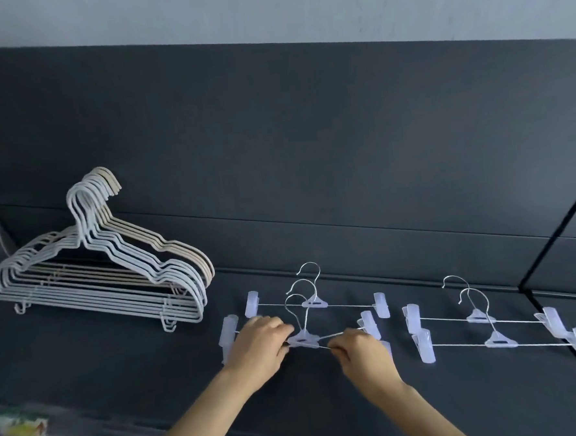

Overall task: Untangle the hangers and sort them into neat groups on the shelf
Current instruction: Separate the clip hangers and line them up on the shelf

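- The coat hangers (97, 263) stand nested at the shelf's (120, 363) left end, seemingly a finished group.
- The left hand (259, 342), palm down, curls its fingers round the tangled clip hangers (304, 340) at mid-shelf.
- The right hand (362, 351) pinches their wire bar, probably to part them.
- Two separated clip hangers (496, 329) lie to the right.

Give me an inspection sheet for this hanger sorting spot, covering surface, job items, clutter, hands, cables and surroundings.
Surface: dark padded shelf, seams running across.
Job's things: stacked coat hangers at left; overlapping clip hangers in the middle; two clip hangers laid side by side at right.
Clutter: clear packaging at the lower left edge.
Grippers: left hand and right hand both grip the overlapping clip hangers' wires.
Cables: nothing seen.
Surroundings: grey wall behind.
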{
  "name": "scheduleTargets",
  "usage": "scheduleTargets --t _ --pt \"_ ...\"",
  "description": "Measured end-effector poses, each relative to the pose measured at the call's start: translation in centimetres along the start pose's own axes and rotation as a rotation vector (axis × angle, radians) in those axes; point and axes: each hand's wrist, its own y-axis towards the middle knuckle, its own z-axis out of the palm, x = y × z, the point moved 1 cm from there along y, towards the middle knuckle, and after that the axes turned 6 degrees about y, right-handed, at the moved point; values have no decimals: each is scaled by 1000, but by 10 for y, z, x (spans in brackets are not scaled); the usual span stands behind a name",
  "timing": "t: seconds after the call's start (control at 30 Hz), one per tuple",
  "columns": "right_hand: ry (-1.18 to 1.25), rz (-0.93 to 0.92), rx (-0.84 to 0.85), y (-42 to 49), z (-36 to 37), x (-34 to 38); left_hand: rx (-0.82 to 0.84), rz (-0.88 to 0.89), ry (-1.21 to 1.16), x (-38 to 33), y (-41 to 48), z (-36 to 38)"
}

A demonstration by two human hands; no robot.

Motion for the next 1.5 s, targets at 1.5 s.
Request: scheduleTargets --t 1.5 --pt "251 170 -113 -31 -83 -101 16 -902 -631 -4 23 4"
